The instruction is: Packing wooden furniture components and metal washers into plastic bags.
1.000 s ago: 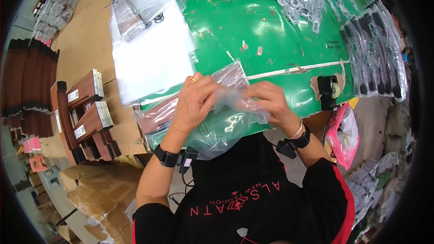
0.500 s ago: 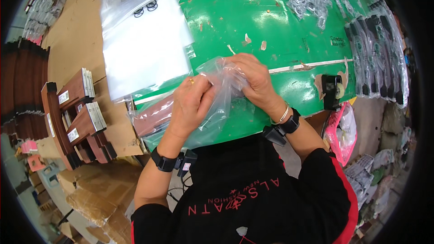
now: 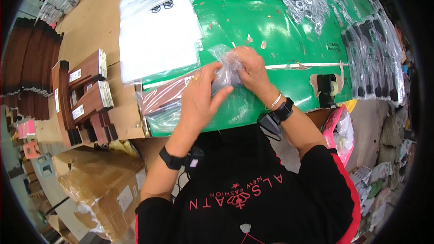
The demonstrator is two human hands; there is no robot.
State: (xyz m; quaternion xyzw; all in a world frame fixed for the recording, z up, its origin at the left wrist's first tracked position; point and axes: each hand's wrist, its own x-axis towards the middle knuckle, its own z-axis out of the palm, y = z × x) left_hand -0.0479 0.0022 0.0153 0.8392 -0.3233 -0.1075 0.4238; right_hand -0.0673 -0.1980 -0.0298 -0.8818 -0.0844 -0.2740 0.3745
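Over the near edge of a green table [image 3: 271,13], both hands work on a clear plastic bag [image 3: 174,101] that holds a long dark brown box. My left hand [image 3: 199,99] lies flat on the bag and presses it down. My right hand [image 3: 248,70] pinches the bag's bunched open end [image 3: 226,65] just right of the left thumb. Each wrist wears a black band.
A stack of flat white plastic bags [image 3: 156,31] lies at the table's left. More brown boxes [image 3: 86,95] stand on cardboard at the left. Small clear packets [image 3: 298,0] pile at the far side, dark bagged items [image 3: 375,54] line the right. A tape dispenser [image 3: 327,88] sits near the edge.
The bag has come down from in front of my chest onto the table edge. My left hand went from gripping it to lying flat on it; the right hand moved to the bunched end.
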